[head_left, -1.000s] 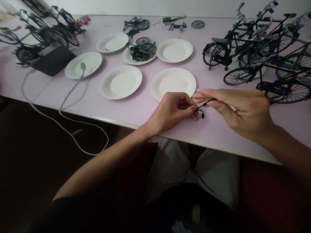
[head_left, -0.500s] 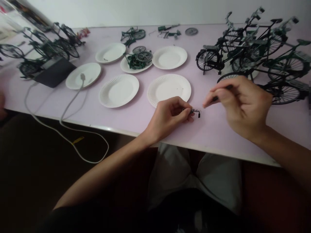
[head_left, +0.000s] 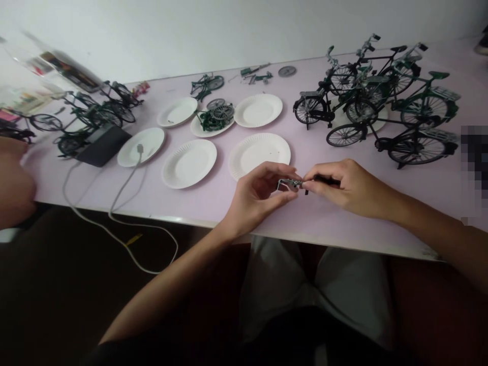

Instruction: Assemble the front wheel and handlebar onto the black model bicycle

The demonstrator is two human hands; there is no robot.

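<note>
A small silver model-bicycle handlebar [head_left: 292,183] with dark grips lies between the thumb and fingers of my left hand [head_left: 257,195], just above the table's near side. My right hand [head_left: 348,188] meets it from the right, fingertips pinched together at the handlebar. A slim dark rod [head_left: 327,179], perhaps a small screwdriver, lies in the right hand's grasp; its tip is hidden by the fingers. Behind my hands is a white paper plate [head_left: 259,152] with tiny dark specks on it.
Assembled model bicycles [head_left: 381,96] crowd the right side. Green frames and wheels [head_left: 217,116] pile on a middle plate, with loose parts [head_left: 255,73] by the wall. At left are more bicycles, a dark box [head_left: 103,146], a white cable [head_left: 114,211] and another person's arm [head_left: 15,183].
My right hand has moved left and down, bringing its fingertips to the handlebar. The left hand still holds the handlebar, now turned. The view has shifted, and another person's arm shows more at left.
</note>
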